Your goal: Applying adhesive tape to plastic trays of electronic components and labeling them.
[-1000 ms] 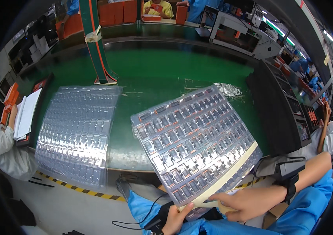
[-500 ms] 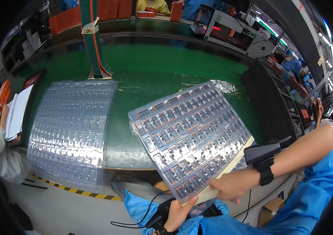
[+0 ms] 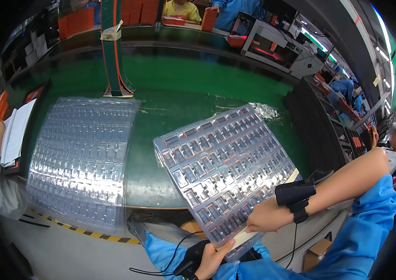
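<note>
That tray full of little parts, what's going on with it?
A person in blue sleeves holds a clear plastic tray filled with rows of small parts, tilted over the edge of a green conveyor table. The left hand grips its near corner from below; the right hand rests on its near edge. An empty clear tray lies to the left.

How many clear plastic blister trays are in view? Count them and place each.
2. One clear moulded plastic blister tray lies empty on the green belt's left edge; a second, filled tray is held tilted by both hands, left, right. Stacked layers may hide more.
</note>
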Available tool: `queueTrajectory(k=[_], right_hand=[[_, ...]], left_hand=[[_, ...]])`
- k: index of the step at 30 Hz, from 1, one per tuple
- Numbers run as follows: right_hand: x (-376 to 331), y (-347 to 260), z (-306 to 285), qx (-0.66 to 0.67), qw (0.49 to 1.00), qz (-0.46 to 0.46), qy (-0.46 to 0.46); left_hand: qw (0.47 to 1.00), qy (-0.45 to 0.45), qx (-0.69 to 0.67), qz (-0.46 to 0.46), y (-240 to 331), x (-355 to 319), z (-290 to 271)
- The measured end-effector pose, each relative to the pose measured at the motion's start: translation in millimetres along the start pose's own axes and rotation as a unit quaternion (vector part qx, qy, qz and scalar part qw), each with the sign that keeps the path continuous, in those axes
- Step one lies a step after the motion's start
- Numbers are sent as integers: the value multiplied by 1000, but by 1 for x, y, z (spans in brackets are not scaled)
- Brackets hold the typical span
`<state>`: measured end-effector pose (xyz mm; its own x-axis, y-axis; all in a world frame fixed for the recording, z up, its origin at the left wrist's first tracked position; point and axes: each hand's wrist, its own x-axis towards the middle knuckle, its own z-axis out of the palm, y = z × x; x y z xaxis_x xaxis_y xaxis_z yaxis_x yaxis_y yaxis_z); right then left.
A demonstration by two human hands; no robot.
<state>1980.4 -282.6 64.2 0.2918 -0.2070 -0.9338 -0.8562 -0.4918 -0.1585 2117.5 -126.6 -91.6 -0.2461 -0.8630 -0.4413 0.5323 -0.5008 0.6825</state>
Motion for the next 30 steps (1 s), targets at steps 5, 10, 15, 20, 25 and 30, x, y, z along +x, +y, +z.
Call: queueTrajectory(k=[5, 10, 15, 20, 25, 30], right_hand=[[6, 3, 4, -62, 998, -33, 1], [5, 3, 3, -67, 996, -41, 43], [9, 6, 14, -42, 985, -94, 136], [8, -8, 14, -48, 989, -43, 136], [6, -6, 15, 119, 987, 13, 110], [23, 6, 16, 123, 989, 31, 72]], left_hand=[[999, -36, -18, -27, 3, 0, 1], [998, -57, 24, -28, 0, 6, -2], [998, -41, 39, -15, -4, 8, -3], [996, 10, 83, 16, -18, 10, -1], [990, 53, 107, 71, -25, 12, 0], [985, 63, 133, 90, -24, 13, 4]])
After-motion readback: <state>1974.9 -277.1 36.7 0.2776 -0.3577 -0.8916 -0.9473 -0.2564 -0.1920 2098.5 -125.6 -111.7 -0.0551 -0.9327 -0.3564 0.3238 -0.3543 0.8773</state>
